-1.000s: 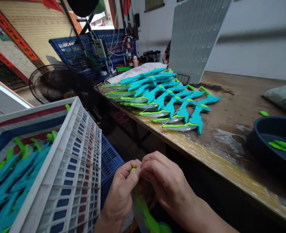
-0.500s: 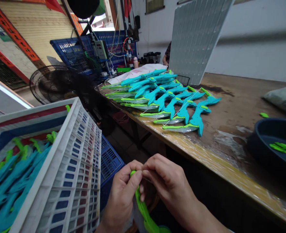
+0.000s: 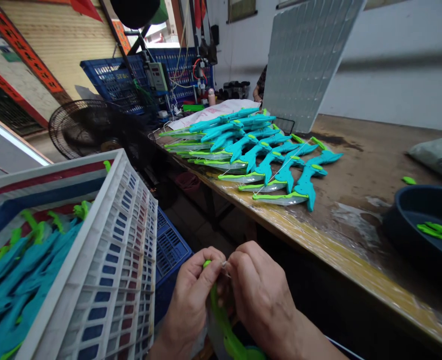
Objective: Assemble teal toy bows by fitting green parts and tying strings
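My left hand [image 3: 190, 297] is closed around the tip of a toy bow [image 3: 231, 341] with a lime-green limb and a clear plastic part along it. The bow's lower end runs out of the bottom of the head view. Close beside it, my right hand [image 3: 264, 292] pinches a thin white string [image 3: 224, 265] at the bow's tip. A bit of string shows between the two hands; the right fingertips are partly hidden. On the table [image 3: 359, 192] ahead lie several teal-and-green toy bows [image 3: 283, 172] in overlapping rows, some with white strings showing.
A white crate [image 3: 104, 295] at left holds more bows [image 3: 29, 275] over a striped liner. Beneath it stands a blue crate [image 3: 170, 245]. A dark basin [image 3: 412, 215] with green pieces sits at right. A black fan [image 3: 89, 127] and a grey panel [image 3: 303, 65] stand farther back.
My right hand has rolled over and drawn slightly away from the left fingertips, so string now shows between them. My left hand keeps its hold on the bow's tip.
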The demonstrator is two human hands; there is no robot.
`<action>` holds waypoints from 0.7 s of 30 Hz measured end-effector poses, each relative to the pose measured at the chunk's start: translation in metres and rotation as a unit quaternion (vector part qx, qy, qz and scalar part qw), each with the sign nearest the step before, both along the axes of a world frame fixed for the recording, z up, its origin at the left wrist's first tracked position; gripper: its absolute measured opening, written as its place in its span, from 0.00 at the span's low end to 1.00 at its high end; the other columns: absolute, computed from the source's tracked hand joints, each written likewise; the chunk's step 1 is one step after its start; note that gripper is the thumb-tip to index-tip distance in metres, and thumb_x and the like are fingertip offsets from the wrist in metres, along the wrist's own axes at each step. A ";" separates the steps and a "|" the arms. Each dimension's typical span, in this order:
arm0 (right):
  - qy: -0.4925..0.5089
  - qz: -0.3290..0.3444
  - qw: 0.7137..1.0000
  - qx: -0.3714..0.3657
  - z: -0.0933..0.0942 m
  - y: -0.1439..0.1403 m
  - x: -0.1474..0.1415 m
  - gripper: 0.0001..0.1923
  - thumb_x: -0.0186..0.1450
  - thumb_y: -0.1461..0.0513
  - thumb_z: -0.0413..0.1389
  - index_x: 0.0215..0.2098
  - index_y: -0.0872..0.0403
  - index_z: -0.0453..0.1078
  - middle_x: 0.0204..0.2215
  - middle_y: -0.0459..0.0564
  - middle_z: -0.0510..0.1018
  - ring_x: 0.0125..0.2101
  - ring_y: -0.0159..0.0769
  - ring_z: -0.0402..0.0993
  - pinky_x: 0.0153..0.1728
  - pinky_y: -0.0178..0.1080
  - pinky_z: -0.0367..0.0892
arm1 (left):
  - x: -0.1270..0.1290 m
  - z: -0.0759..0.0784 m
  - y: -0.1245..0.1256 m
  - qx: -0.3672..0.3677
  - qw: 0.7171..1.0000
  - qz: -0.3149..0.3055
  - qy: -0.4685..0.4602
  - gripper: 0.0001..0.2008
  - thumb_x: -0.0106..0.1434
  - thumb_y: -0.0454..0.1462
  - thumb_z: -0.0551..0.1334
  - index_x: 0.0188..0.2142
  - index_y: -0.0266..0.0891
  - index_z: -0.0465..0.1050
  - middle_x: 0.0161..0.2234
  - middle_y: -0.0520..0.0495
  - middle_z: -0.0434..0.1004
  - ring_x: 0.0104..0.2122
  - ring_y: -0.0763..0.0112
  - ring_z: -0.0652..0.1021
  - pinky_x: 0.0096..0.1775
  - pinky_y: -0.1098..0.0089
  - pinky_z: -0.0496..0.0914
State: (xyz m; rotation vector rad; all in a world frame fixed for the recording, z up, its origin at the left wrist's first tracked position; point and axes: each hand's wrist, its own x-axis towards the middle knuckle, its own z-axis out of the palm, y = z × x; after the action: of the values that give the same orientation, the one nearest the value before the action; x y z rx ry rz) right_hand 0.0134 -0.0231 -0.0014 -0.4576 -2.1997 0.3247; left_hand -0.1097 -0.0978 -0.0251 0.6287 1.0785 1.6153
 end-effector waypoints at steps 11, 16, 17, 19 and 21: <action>0.000 0.084 0.979 -0.187 0.004 0.006 0.004 0.03 0.73 0.65 0.53 0.41 0.54 0.68 0.33 0.47 0.72 0.31 0.31 0.69 0.30 0.32 0.65 | -0.001 -0.004 0.002 0.011 1.000 -0.004 -0.009 0.12 0.68 0.44 0.64 0.34 0.37 0.73 0.23 0.54 0.65 0.21 0.79 0.67 0.23 0.77 0.62; -0.099 0.032 0.994 -0.027 0.013 0.007 0.011 0.14 0.73 0.67 0.46 0.29 0.55 0.65 0.26 0.48 0.70 0.26 0.33 0.65 0.27 0.36 0.60 | -0.002 -0.007 0.004 0.015 1.000 -0.022 0.001 0.14 0.70 0.45 0.62 0.32 0.39 0.69 0.23 0.55 0.61 0.20 0.78 0.64 0.22 0.77 0.60; -0.121 0.024 0.992 0.005 0.014 0.006 0.014 0.13 0.72 0.67 0.46 0.29 0.54 0.64 0.26 0.49 0.70 0.25 0.34 0.65 0.27 0.37 0.59 | -0.001 -0.008 0.005 0.019 0.999 -0.027 0.004 0.14 0.70 0.45 0.61 0.32 0.39 0.68 0.23 0.55 0.61 0.21 0.78 0.64 0.23 0.77 0.60; -0.150 0.016 0.988 0.041 0.011 0.004 0.018 0.12 0.68 0.67 0.47 0.27 0.54 0.64 0.25 0.50 0.70 0.24 0.35 0.65 0.25 0.38 0.58 | 0.003 -0.008 0.007 0.039 0.998 -0.042 0.012 0.15 0.70 0.45 0.61 0.31 0.38 0.68 0.25 0.54 0.61 0.21 0.78 0.64 0.23 0.77 0.60; -0.162 0.028 0.986 0.043 0.003 0.002 0.022 0.11 0.66 0.67 0.49 0.26 0.54 0.63 0.22 0.47 0.69 0.20 0.32 0.62 0.21 0.37 0.55 | 0.008 -0.009 0.011 0.077 0.995 -0.060 0.011 0.16 0.69 0.45 0.63 0.29 0.37 0.68 0.26 0.52 0.62 0.22 0.78 0.64 0.24 0.76 0.61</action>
State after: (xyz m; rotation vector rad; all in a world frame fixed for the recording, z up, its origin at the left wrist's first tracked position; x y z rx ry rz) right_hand 0.0355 -0.0214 0.0012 -0.4238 -2.5352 0.1936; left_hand -0.1020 -0.0870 -0.0342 0.7998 0.9192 1.5994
